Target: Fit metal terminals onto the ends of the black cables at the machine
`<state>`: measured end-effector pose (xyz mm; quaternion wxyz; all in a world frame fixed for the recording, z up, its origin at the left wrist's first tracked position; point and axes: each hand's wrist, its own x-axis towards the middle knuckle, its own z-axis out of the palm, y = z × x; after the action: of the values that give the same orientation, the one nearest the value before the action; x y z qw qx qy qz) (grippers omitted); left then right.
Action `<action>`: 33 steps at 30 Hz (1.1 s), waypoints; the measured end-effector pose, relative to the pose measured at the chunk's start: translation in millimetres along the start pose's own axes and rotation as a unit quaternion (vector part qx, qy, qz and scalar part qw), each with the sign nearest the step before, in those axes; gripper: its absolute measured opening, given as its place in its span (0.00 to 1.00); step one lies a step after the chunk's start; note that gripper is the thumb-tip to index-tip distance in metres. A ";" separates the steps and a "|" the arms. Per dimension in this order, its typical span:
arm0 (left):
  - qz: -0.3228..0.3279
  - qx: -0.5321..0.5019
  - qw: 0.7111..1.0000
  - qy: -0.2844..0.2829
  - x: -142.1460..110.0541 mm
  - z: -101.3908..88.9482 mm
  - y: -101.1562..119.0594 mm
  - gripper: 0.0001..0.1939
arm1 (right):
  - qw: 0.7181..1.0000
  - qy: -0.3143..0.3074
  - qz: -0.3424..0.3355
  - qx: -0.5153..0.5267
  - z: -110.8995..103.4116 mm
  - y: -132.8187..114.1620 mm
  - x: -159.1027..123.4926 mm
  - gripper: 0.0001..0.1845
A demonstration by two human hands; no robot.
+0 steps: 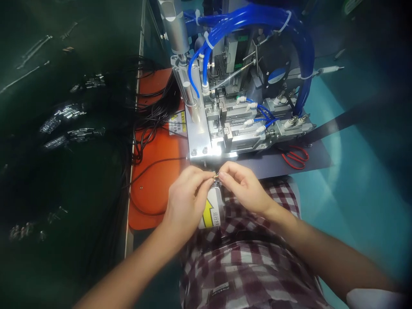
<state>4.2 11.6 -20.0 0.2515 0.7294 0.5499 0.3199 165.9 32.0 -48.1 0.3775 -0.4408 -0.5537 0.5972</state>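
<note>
Between my two hands is a small gold-coloured metal piece [215, 176], too tiny for its kind to be told. My left hand [189, 189] is closed, with thumb and forefinger pinching the piece's left end. From the other side my right hand [241, 184] pinches at its right end, the fingertips almost meeting the left ones. Both hands are just in front of the metal block [204, 148] of a machine with pneumatic cylinders [247, 139]. Below the fingers lies a white label with a yellow arrow [208, 213], partly covered by my left hand.
Bundled blue air hoses [257, 17] arch over the machine. Red-handled cutters [295, 158] lie on the dark plate at right. Black cables [154, 116] spread over the orange board [154, 184]. Several bagged and loose metal parts [69, 111] rest on the dark green surface at left.
</note>
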 end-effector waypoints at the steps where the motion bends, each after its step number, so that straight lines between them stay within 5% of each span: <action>1: 0.012 0.013 1.000 -0.002 1.2 0.7 -2.8 0.09 | 1.000 -0.001 0.006 0.005 -0.7 1.1 2.2 0.14; 9: 0.077 0.059 0.995 -0.009 3.7 1.2 -22.0 0.09 | 0.999 0.014 0.034 0.013 2.7 8.2 8.3 0.14; 23: 0.095 0.072 0.993 -0.017 2.8 0.9 -30.9 0.13 | 0.999 0.014 0.036 -0.024 1.1 16.8 10.1 0.12; 33: 0.124 0.099 0.987 -0.035 3.1 -1.5 -32.7 0.14 | 0.979 0.036 -0.046 -0.197 -2.0 17.6 6.6 0.09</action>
<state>-17.3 23.4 -41.9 0.1558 0.8238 0.4751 0.2672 166.3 37.1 -66.3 0.3300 -0.5021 -0.6663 0.4416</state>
